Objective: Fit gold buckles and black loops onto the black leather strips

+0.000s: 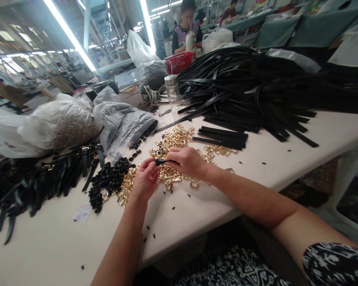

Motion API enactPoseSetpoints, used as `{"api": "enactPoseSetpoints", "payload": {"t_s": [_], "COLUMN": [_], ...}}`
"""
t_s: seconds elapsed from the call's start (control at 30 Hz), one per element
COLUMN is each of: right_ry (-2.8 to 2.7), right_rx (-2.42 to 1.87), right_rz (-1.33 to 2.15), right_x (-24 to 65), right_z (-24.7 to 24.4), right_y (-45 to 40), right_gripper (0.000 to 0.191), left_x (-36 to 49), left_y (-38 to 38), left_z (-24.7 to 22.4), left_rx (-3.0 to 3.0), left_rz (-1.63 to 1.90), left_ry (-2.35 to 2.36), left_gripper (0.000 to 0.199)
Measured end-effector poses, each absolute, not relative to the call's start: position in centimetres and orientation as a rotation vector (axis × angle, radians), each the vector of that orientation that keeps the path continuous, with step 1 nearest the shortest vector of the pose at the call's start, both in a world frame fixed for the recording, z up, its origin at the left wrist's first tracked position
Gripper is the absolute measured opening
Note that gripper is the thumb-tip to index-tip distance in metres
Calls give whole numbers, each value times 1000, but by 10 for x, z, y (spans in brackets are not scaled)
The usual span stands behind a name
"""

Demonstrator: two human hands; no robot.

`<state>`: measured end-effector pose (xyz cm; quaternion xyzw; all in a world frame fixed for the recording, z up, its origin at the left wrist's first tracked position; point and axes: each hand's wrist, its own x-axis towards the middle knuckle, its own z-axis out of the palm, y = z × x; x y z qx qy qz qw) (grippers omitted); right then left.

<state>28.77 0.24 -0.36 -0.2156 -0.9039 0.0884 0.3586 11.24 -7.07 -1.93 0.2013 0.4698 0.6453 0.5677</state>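
Note:
Both hands meet over a heap of gold metal buckles in the middle of the table. My left hand pinches one end of a short black strap. My right hand is closed round the strap's other part, and its fingers hide much of it. Whether a buckle is on the strap I cannot make out. Left of the gold heap lies a pile of small black loops. Just beyond my right hand rest several short black straps.
Long black straps spread over the back right. A glass bottle stands behind the buckles. Plastic bags and finished-looking buckled straps cover the left. A paper label lies near the loops. Another person sits beyond a red basket.

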Motion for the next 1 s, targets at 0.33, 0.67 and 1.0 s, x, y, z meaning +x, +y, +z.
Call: {"api": "enactPoseSetpoints", "payload": {"t_s": [0.33,0.67,1.0], "right_ry": [-2289,-2257,-2184], "right_rx": [-443,-433,-250], "right_rz": [457,411,572], "right_x": [291,290,286], "right_z": [3,0,-3], "right_y": [6,6,7], "right_gripper": [15,16,14], "left_x": [116,123,118], "left_y": [-76,-75,-79], "left_z": [-18,-20,-9], "left_rx": [755,620,555], "left_rz": [1595,1584,1451], "left_ry": [1129,936,1020], "left_gripper": [29,30,26]}}
